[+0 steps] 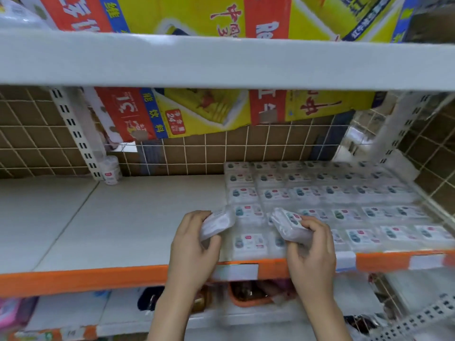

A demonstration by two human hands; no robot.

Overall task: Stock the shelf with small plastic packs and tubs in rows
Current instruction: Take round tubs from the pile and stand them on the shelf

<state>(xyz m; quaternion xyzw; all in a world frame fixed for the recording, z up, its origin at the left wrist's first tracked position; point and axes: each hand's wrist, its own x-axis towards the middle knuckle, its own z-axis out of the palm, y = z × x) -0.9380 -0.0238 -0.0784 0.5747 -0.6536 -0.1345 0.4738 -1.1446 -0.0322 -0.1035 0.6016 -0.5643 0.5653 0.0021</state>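
Note:
Rows of small clear plastic packs (320,193) with white labels cover the right half of the white shelf (138,217). My left hand (194,244) grips one pack (218,222) tilted above the front of the leftmost row. My right hand (311,247) grips another pack (288,223), also tilted, just to the right of the first. Both packs hover over the front packs (250,243) near the orange shelf edge (98,279). A small white tub (110,169) stands alone at the back left against the wall.
The left half of the shelf is bare. A white upper shelf (221,62) hangs overhead with a yellow and red carton (209,112) behind it. A wire grid wall (433,148) closes the right side. An orange basket (248,295) sits on the shelf below.

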